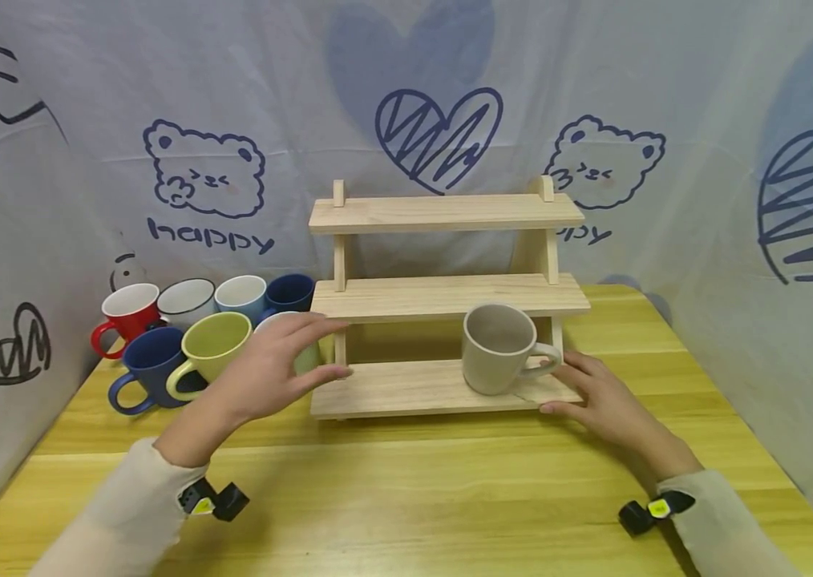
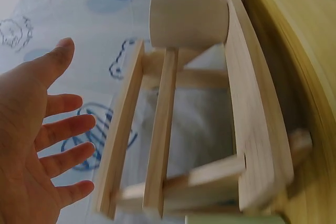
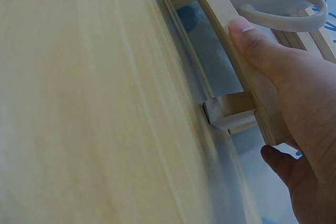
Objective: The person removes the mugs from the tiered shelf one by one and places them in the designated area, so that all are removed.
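Observation:
A three-tier wooden display shelf [image 1: 406, 389] stands on the table. On the right part of its lowest tier sits a beige mug [image 1: 496, 357], upright, handle to the right. My right hand [image 1: 604, 401] grips the right end of that tier just beside the mug handle; in the right wrist view its thumb [image 3: 257, 43] lies on the board and a fingertip shows at the board's end. Near the shelf's left end, my left hand [image 1: 269, 369] hovers with fingers extended and holds nothing. Behind it a pale green mug [image 1: 308, 358] is partly hidden.
Left of the shelf several mugs stand in two rows: red [image 1: 134, 322], white with a dark rim [image 1: 186, 298], light blue [image 1: 242, 296], navy [image 1: 291, 293], blue [image 1: 154, 361] and yellow-green [image 1: 215, 344]. A printed cloth [image 1: 406, 48] hangs behind the table [image 1: 406, 497].

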Demonstrator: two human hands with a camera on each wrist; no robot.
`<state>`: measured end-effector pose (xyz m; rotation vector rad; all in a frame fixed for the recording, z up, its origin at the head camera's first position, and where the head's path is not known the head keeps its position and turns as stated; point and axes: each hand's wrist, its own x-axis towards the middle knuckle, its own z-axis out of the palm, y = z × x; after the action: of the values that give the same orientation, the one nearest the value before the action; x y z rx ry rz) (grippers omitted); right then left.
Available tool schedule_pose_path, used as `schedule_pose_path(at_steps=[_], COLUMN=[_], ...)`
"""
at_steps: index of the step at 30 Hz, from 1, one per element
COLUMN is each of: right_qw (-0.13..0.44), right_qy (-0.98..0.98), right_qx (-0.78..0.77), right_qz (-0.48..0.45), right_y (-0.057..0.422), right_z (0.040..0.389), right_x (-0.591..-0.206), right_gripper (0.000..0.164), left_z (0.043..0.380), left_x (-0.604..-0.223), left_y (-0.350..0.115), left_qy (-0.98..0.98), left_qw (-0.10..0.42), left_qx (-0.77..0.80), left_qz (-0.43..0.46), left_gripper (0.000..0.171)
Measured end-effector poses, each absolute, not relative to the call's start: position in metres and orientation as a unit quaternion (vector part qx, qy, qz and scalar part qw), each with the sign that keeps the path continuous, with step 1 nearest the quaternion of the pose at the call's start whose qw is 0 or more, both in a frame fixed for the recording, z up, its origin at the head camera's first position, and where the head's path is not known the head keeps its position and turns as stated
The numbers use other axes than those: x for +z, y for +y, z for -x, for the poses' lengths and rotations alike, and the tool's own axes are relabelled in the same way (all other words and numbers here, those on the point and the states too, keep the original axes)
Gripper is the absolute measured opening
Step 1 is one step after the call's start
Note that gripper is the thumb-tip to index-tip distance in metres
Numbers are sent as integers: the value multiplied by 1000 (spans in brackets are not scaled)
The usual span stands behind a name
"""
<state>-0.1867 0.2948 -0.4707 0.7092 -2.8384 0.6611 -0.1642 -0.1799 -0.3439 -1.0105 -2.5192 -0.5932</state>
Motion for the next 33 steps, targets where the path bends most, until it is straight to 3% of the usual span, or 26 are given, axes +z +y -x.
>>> schedule_pose_path(at_steps=[14, 33], right_qw=[68, 44], right_qy=[-946, -956], right_qx=[212, 180], right_qz=[-237, -227], right_y=[293, 291], right_z=[188, 185], right_x=[-467, -459], right_gripper=[68, 75], left_z=[171, 183], left_x=[-340, -347], left_y=[-110, -20], left_qy=[-841, -829], left_qw=[166, 152], left_qx=[-225, -172], left_qz=[462, 510], left_gripper=[49, 50])
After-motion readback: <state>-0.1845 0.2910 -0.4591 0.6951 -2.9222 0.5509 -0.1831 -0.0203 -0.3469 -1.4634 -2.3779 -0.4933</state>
